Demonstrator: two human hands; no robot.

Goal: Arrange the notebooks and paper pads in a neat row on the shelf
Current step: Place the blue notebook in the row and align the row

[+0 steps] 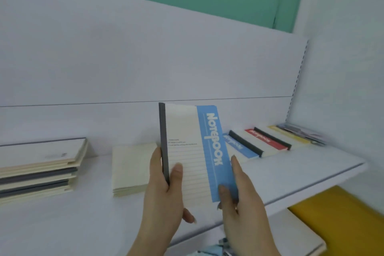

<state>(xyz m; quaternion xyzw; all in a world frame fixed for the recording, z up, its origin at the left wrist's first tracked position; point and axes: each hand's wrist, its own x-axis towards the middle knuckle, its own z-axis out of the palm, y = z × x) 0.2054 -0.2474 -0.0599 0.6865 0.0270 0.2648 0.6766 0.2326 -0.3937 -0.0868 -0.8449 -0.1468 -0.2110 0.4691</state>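
I hold a cream and blue notebook (193, 151) with a dark grey spine upright above the white shelf (291, 176). My left hand (164, 195) grips its spine edge, thumb across the cover. My right hand (241, 199) pinches the blue edge. Behind it, at the right of the shelf, a row of notebooks lies overlapping: a blue one (239, 145), a red one (266, 140), a yellow one (291, 135). A cream paper pad (131, 170) lies flat left of my hands. A stack of cream and grey notebooks (39, 170) sits at the far left.
A white back panel (145, 58) rises behind the shelf, and a white side wall (342, 68) closes its right end. Below the shelf's front edge are a yellow item (342, 214) and a cream book (270, 241).
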